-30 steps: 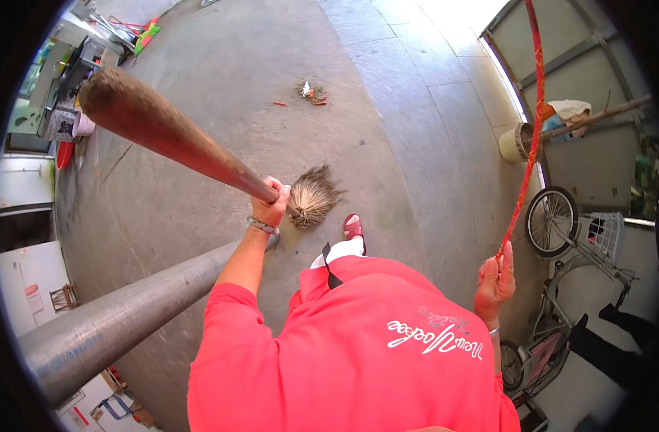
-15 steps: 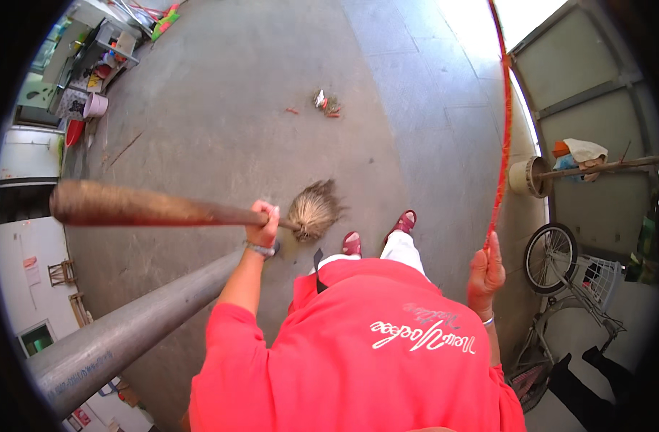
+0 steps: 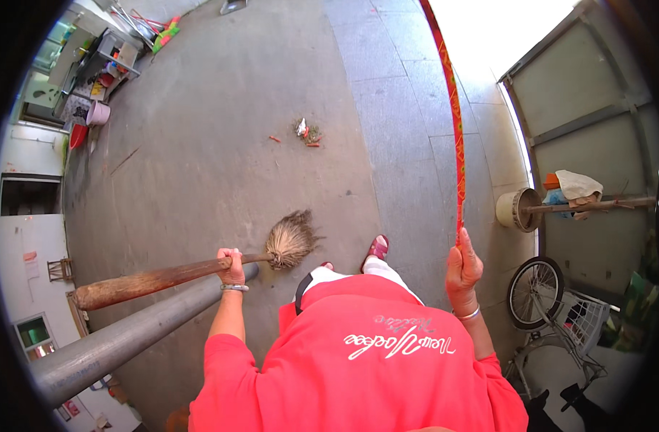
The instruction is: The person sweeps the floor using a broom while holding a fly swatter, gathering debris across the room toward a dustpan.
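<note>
My left hand (image 3: 232, 266) is wrapped round the wooden handle of a broom (image 3: 291, 241), close to its bristly head. The handle's thick end reaches out to the left, while the tan and dark bristles point away to the right near my feet. On the other side, my right hand (image 3: 464, 272) grips a long, thin red patterned pole (image 3: 455, 122) that rises past the top edge, so its far end is hidden. Farther ahead on the concrete lies a small heap of litter (image 3: 308, 133) with a white scrap and reddish bits.
A thick grey metal pipe (image 3: 135, 333) slants in at lower left, close by my left forearm. To the right stand a bicycle (image 3: 535, 291) and a round tub (image 3: 515, 209) by a metal gate (image 3: 578, 93). A pink bucket (image 3: 97, 113) and red basin (image 3: 78, 135) sit far left.
The broom's handle end has swung down toward the pipe, and my left hand has shifted left and lower. The red pole now leans farther left. Both hands keep their grip.
</note>
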`<state>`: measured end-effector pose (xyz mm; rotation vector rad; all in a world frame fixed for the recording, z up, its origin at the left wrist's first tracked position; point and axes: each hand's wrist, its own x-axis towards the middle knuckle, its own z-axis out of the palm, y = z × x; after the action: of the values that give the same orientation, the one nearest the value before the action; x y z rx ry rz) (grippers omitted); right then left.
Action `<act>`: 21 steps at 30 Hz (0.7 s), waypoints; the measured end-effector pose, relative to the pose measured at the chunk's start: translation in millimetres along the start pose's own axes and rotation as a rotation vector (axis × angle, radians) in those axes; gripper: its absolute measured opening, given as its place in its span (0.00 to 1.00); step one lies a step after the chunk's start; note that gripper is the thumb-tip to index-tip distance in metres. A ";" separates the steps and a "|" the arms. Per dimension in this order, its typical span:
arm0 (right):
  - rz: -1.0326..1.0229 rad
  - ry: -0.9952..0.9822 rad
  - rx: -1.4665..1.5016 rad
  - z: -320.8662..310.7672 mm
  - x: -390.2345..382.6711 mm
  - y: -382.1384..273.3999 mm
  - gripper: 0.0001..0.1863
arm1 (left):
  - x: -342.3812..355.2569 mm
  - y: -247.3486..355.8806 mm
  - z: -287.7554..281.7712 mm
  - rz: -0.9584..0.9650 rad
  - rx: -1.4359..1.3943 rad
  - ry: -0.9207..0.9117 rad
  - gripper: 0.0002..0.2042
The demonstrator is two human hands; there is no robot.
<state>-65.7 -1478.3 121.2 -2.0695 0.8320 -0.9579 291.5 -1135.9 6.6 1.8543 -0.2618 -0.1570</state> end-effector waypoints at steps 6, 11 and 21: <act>-0.026 -0.020 0.007 -4.0 50.7 39.3 0.19 | -6.1 3.2 27.8 0.001 0.123 -0.014 0.07; -0.009 -0.040 0.026 11.1 78.1 72.8 0.19 | -0.9 19.6 39.3 -0.007 0.158 0.005 0.06; -0.009 -0.097 -0.028 111.6 109.1 176.3 0.18 | 56.3 18.7 27.8 0.023 0.107 0.121 0.05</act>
<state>37.2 -1623.5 -33.0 -2.1277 0.7899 -0.8477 337.3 -1181.3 17.7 1.9579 -0.2109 -0.0147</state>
